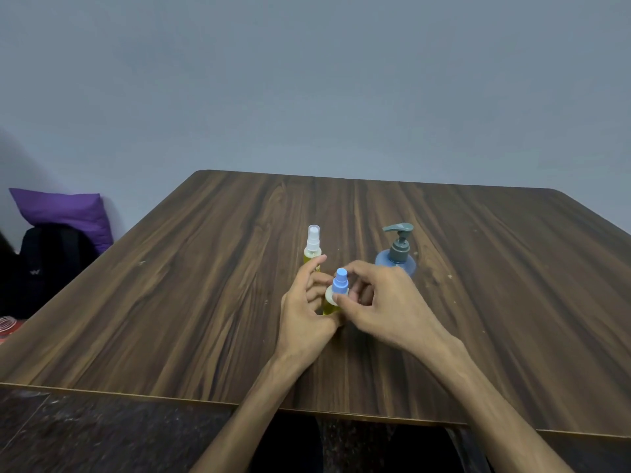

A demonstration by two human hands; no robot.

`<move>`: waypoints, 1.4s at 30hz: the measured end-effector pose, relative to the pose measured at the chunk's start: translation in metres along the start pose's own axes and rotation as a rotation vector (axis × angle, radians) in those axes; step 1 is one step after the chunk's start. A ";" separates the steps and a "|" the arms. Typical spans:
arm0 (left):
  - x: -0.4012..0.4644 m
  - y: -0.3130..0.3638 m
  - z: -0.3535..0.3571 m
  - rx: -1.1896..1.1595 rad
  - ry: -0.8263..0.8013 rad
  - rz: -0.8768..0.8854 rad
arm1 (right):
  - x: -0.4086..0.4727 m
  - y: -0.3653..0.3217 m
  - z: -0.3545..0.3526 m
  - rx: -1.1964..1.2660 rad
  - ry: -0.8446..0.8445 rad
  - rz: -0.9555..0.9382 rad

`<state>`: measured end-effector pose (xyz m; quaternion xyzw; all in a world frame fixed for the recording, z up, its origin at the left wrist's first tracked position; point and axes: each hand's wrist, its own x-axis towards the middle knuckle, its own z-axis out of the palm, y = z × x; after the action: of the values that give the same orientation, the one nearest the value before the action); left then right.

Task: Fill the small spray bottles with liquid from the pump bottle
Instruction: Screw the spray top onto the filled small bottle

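Note:
A small spray bottle with a blue nozzle [340, 282] and yellow liquid stands in the middle of the wooden table [205, 285]. My left hand [305, 303] holds its body from the left. My right hand [379, 297] pinches the collar under the blue nozzle with thumb and fingers. Behind the left hand stands a second small spray bottle [312, 245] with a white nozzle and yellow liquid. The blue pump bottle [397, 252] with a grey pump head stands behind my right hand, its lower part hidden.
A purple cushion [65, 213] and a black backpack [44, 264] lie off the table's left side. The table's near edge runs just under my forearms. A dark stone floor shows below it.

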<state>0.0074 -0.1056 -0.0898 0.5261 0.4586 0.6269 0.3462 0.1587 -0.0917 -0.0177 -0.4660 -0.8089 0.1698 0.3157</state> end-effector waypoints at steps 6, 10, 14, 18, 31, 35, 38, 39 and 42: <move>0.000 0.000 -0.001 0.003 -0.009 -0.003 | -0.001 0.003 0.008 0.032 0.106 0.096; 0.000 0.001 0.000 0.012 -0.013 0.000 | -0.003 0.005 0.010 0.101 0.094 0.054; 0.000 -0.001 -0.001 0.010 -0.010 -0.009 | -0.003 0.005 0.015 0.117 0.179 0.111; 0.000 -0.002 0.000 0.022 -0.004 -0.004 | -0.007 0.006 0.015 0.205 0.123 0.049; 0.001 -0.006 -0.001 0.038 -0.014 -0.008 | -0.003 0.005 0.024 0.143 0.253 0.156; 0.001 -0.005 -0.001 0.027 -0.014 -0.014 | -0.007 0.004 0.019 0.261 0.156 0.069; 0.002 -0.007 -0.001 0.029 -0.015 -0.025 | -0.004 0.006 0.021 0.217 0.229 0.115; 0.002 -0.007 -0.001 0.028 -0.014 -0.029 | -0.004 0.006 0.022 0.201 0.251 0.138; 0.002 -0.007 -0.001 0.034 -0.010 -0.014 | -0.006 0.006 0.023 0.242 0.206 0.119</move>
<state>0.0053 -0.1018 -0.0959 0.5317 0.4710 0.6142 0.3439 0.1492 -0.0935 -0.0397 -0.4864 -0.7172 0.2356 0.4400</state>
